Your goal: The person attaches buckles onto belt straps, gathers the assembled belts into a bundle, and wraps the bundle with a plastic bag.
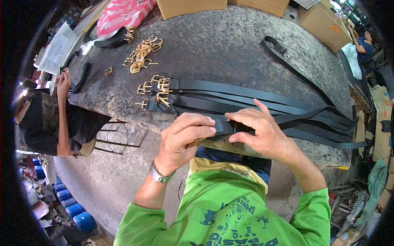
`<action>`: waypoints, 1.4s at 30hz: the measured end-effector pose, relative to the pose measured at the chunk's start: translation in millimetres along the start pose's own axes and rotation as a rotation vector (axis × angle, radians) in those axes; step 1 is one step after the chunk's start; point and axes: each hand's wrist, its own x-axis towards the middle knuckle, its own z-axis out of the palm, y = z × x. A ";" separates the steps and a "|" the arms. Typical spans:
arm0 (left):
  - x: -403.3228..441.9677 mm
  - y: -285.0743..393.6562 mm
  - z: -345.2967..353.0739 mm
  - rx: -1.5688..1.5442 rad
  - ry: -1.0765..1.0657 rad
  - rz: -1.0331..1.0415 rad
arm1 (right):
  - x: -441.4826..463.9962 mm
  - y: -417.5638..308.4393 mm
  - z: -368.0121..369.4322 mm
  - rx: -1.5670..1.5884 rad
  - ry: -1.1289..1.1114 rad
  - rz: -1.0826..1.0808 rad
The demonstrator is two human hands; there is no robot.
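My left hand (pixel 186 137) is closed on the end of a black belt (pixel 223 126) at the table's near edge, and a bit of gold shows under its fingers. On the same belt, just to the right, my right hand (pixel 256 131) pinches the strap between thumb and fingers, its little finger raised. Behind both hands lie several black belts (pixel 213 88) side by side, their gold buckles (pixel 163 85) bunched at the left end. The belts' far ends curve together at the right edge of the table.
A pile of gold buckles (pixel 141 53) and a single buckle (pixel 108 71) lie farther back. More belts (pixel 113 40) rest near a pink striped bag (pixel 123 16). Cardboard boxes (pixel 191 6) stand at the back. Another person (pixel 63 110) sits at left; one more is far right.
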 end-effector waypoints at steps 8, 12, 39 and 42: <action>-4.8 2.6 -3.9 0.076 -0.093 0.010 | 8.4 -13.4 5.4 0.055 0.082 -0.098; -4.3 3.8 -8.1 0.085 -0.142 0.012 | 6.9 -13.1 8.6 0.054 0.099 -0.118; -0.1 7.9 19.7 -0.817 0.059 -1.022 | -5.6 2.4 0.6 -0.427 0.336 -0.161; 3.1 8.0 18.3 -0.858 0.054 -1.040 | -5.0 7.4 2.6 -0.393 0.381 -0.154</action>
